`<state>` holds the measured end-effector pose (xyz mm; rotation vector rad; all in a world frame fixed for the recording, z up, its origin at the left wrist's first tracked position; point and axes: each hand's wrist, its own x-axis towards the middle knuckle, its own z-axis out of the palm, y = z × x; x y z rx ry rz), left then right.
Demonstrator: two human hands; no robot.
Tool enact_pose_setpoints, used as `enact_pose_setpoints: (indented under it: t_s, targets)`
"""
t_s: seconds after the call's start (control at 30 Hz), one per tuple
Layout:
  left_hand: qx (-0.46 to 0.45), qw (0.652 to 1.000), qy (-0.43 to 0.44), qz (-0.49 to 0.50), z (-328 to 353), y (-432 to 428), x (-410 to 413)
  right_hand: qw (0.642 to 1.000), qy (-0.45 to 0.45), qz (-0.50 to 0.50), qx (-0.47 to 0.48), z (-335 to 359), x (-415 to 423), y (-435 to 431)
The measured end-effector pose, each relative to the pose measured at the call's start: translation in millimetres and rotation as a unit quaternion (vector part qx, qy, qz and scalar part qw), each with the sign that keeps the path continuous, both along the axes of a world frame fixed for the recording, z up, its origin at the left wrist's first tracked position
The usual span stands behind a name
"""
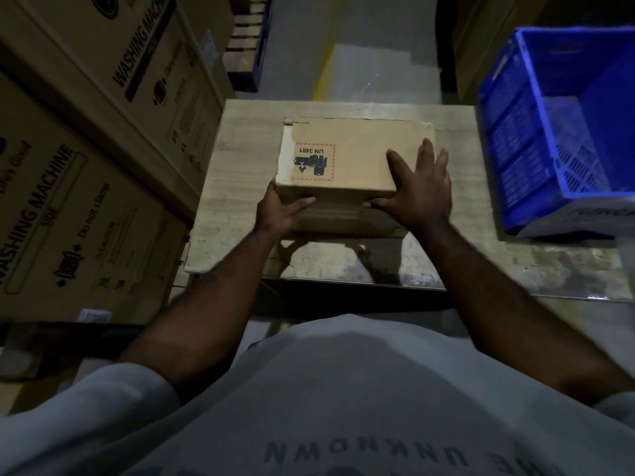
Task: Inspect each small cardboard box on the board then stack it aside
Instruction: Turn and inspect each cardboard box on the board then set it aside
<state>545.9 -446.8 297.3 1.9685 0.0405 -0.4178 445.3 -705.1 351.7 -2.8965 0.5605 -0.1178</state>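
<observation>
Gripping the cardboard box at its near corners, the left hand wrapped the left one, thumb on the near face. The right hand clasped the other, fingers spread on top. The box sat mid-counter, a blue crate at the right edge.

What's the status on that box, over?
Left hand and right hand both gripping the cardboard box at its near corners. Label side up, over the board. Blue crate to the right, clear of it.
</observation>
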Motion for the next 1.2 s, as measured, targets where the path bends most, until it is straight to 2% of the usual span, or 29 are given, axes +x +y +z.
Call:
enact_pose_setpoints:
  t_s: [0.07, 0.13, 0.23, 0.3, 0.43, 0.5, 0.63, 0.77, 0.93, 1.1, 1.2]
  targets:
    - [0.002, 1.0, 0.009, 0.003, -6.4, 0.6, -2.9, 0.999, -0.032, -0.018, 0.024, -3.2, -5.7, 1.6]
    - [0.008, 1.0, 0.011, 0.002, -8.2, -0.5, -5.7, 0.992, -0.106, -0.035, 0.061, -11.8, -15.1, 2.6]
    - [0.014, 1.0, 0.027, -0.001, -7.0, -2.3, -6.6, 0.96, -0.202, -0.093, 0.171, -24.8, -31.4, 3.6]
    - [0.016, 0.999, 0.037, -0.001, -5.7, -3.2, -6.5, 0.938, -0.218, -0.121, 0.24, -30.8, -37.4, 0.2]
    - [0.042, 0.999, 0.009, 0.013, -4.2, -6.9, -6.3, 0.932, -0.194, -0.112, 0.286, -29.8, -33.6, -8.2]
    - [0.067, 0.997, -0.028, 0.032, 2.5, -11.3, -4.7, 0.934, -0.192, -0.12, 0.276, -20.5, -23.3, -11.3]
    - [0.156, 0.977, -0.125, 0.08, 25.9, -21.1, 10.6, 0.945, -0.21, -0.162, 0.19, 6.2, 2.4, -20.9]
    - [0.198, 0.961, -0.172, 0.087, 36.6, -34.6, 22.6, 0.958, -0.186, -0.186, 0.118, 26.5, 29.8, -31.3]
    - [0.221, 0.959, -0.17, 0.053, 29.8, -50.0, 11.7, 0.974, -0.1, -0.176, 0.1, 1.2, 37.9, -40.8]
    - [0.222, 0.966, -0.13, -0.035, 5.1, -55.2, 3.6, 0.97, -0.019, -0.131, 0.203, -42.7, 28.1, -47.3]
    - [0.222, 0.967, -0.111, -0.063, -2.5, -59.9, 1.6, 0.983, 0.012, -0.125, 0.137, -56.2, 27.9, -40.4]
